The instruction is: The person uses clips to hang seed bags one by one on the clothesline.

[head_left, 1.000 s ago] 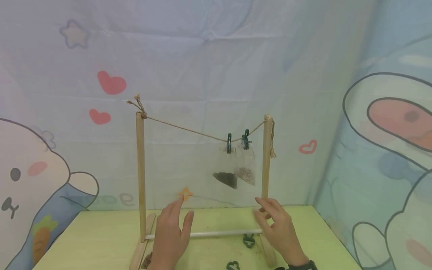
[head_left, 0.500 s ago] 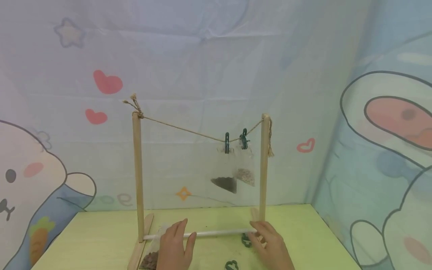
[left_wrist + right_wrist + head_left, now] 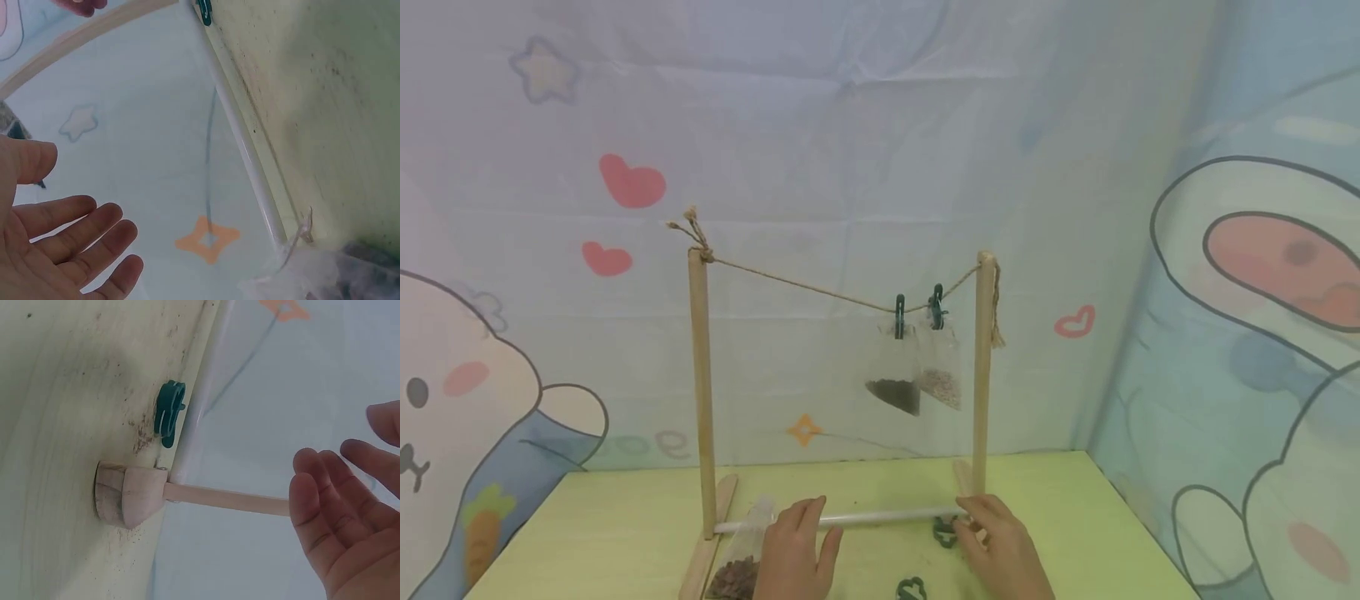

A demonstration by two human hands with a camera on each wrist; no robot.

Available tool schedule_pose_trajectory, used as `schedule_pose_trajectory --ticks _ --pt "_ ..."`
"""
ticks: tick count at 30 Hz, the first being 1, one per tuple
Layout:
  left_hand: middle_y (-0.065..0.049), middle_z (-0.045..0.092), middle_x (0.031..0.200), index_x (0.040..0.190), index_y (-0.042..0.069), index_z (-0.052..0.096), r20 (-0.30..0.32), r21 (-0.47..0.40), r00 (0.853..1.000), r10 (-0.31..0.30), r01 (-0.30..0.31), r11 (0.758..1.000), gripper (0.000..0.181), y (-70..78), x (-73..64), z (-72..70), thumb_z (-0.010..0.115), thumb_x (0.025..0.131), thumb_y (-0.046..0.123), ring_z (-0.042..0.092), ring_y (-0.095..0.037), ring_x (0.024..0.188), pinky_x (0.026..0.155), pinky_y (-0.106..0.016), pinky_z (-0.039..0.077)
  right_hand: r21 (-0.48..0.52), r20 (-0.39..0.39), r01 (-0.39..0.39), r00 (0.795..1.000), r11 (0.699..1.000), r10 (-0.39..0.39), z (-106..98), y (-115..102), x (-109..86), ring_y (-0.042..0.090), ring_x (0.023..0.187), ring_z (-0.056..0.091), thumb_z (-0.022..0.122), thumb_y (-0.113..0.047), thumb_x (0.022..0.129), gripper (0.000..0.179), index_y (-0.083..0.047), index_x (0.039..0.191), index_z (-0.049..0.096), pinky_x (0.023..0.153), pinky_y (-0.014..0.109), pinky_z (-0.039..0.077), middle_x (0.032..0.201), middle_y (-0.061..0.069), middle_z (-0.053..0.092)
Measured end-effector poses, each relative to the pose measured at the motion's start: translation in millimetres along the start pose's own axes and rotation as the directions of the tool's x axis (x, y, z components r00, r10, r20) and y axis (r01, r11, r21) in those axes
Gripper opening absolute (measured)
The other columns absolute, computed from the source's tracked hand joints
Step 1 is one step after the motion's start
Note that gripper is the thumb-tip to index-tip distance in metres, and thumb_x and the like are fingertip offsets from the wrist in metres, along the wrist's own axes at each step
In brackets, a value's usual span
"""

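Note:
My left hand (image 3: 797,554) hovers low over the table with fingers extended and holds nothing, as the left wrist view also shows. Beside it lies a clear plastic bag of brown flakes (image 3: 735,577). My right hand (image 3: 1006,550), fingers relaxed and holding nothing, is near the foot of the right wooden post (image 3: 982,375). Close to it on the table is a dark green clip (image 3: 169,411); another green clip (image 3: 912,588) lies nearer me. Two clear bags hang from the twine (image 3: 805,287) by green clips: one with dark grains (image 3: 895,395), one with pale speckled grains (image 3: 940,387).
The left wooden post (image 3: 702,392) and the right one stand on wooden feet, joined low down by a white rod (image 3: 887,517). The pale yellow table (image 3: 1060,517) ends at a printed cloth backdrop (image 3: 820,150). Brown crumbs dot the tabletop.
Both hands have come down towards the table; the left one has also shifted slightly right, uncovering more of the flake bag. The hanging bags have swayed a little.

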State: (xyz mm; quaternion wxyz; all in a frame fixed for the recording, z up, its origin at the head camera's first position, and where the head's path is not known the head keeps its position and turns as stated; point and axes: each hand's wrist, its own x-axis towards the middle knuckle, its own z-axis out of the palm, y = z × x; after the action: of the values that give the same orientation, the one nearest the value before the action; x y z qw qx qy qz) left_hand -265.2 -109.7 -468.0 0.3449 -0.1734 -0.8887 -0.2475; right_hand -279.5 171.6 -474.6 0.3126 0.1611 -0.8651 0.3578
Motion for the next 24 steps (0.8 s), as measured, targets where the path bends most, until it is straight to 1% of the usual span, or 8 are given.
schedule_pose_trajectory --ticks 3,6,10,12,15,18,21,24 --pt "-0.015 0.071 0.105 0.116 -0.003 0.072 0.007 0.017 0.996 0.090 -0.090 0.996 0.033 5.9 -1.6 5.3 0.074 0.096 0.024 0.070 -0.031 0.089 0.074 -0.048 0.059 -0.038 0.070 -0.039 0.997 0.999 0.041 0 1 -0.4 0.007 0.081 0.064 0.078 -0.001 0.088 0.023 -0.003 0.111 0.076 0.062 0.019 0.055 0.107 0.002 0.068" --pt "-0.014 0.071 0.107 0.118 -0.001 0.071 0.101 0.015 0.987 0.129 -0.131 0.991 0.035 12.5 -4.1 11.2 0.071 0.099 0.028 0.069 -0.031 0.093 0.076 -0.048 0.059 -0.068 0.185 -0.071 0.979 0.995 0.082 0 0 -1.0 0.013 0.082 0.065 0.078 -0.001 0.087 0.024 -0.002 0.111 0.076 0.065 0.020 0.055 0.108 0.004 0.068" --pt "-0.013 0.069 0.113 0.121 0.001 0.070 0.253 0.005 0.959 0.125 -0.131 0.991 0.037 20.5 -9.3 21.4 0.072 0.098 0.030 0.067 -0.031 0.102 0.080 -0.049 0.058 -0.050 0.365 -0.052 0.929 0.997 0.067 2 0 -0.7 0.022 0.084 0.068 0.075 0.000 0.087 0.028 0.003 0.115 0.073 0.068 0.029 0.059 0.114 0.014 0.068" --pt "-0.011 0.070 0.111 0.118 0.002 0.072 0.271 0.015 0.950 0.155 -0.165 0.986 0.036 23.4 -12.4 28.8 0.073 0.096 0.030 0.068 -0.029 0.100 0.077 -0.046 0.058 -0.020 0.443 -0.013 0.896 1.000 0.021 4 0 0.1 0.027 0.084 0.068 0.075 0.001 0.087 0.028 0.005 0.115 0.072 0.068 0.031 0.059 0.116 0.018 0.066" --pt "-0.006 0.071 0.103 0.110 0.006 0.074 0.247 0.055 0.942 0.226 -0.247 0.967 0.030 26.9 -18.6 41.5 0.075 0.095 0.032 0.069 -0.024 0.091 0.070 -0.039 0.057 0.040 0.529 0.068 0.845 0.997 -0.080 8 -1 0.6 0.029 0.085 0.068 0.077 0.004 0.084 0.026 0.007 0.110 0.072 0.068 0.028 0.059 0.114 0.018 0.065" --pt "-0.001 0.071 0.095 0.100 0.011 0.076 0.182 0.113 0.935 0.304 -0.327 0.938 0.027 29.3 -24.4 54.1 0.081 0.089 0.035 0.068 -0.018 0.083 0.064 -0.032 0.054 0.082 0.586 0.128 0.796 0.988 -0.152 14 -3 0.7 0.022 0.085 0.067 0.078 0.005 0.081 0.022 0.005 0.103 0.075 0.068 0.022 0.056 0.110 0.014 0.066" --pt "0.002 0.071 0.090 0.093 0.014 0.077 0.114 0.146 0.927 0.356 -0.370 0.917 0.026 31.0 -29.8 64.3 0.083 0.085 0.037 0.066 -0.014 0.077 0.062 -0.028 0.052 0.091 0.629 0.122 0.762 0.988 -0.152 18 -7 0.5 0.019 0.087 0.067 0.078 0.004 0.080 0.016 0.001 0.096 0.078 0.071 0.023 0.055 0.107 0.012 0.067" --pt "0.003 0.070 0.088 0.091 0.015 0.076 0.099 0.126 0.927 0.363 -0.373 0.919 0.032 31.6 -34.3 69.3 0.076 0.090 0.047 0.064 -0.013 0.076 0.062 -0.028 0.051 0.085 0.657 0.100 0.743 0.991 -0.131 23 -6 -1.7 0.018 0.088 0.067 0.080 -0.008 0.083 0.006 -0.004 0.087 0.079 0.074 0.025 0.055 0.105 0.010 0.068"
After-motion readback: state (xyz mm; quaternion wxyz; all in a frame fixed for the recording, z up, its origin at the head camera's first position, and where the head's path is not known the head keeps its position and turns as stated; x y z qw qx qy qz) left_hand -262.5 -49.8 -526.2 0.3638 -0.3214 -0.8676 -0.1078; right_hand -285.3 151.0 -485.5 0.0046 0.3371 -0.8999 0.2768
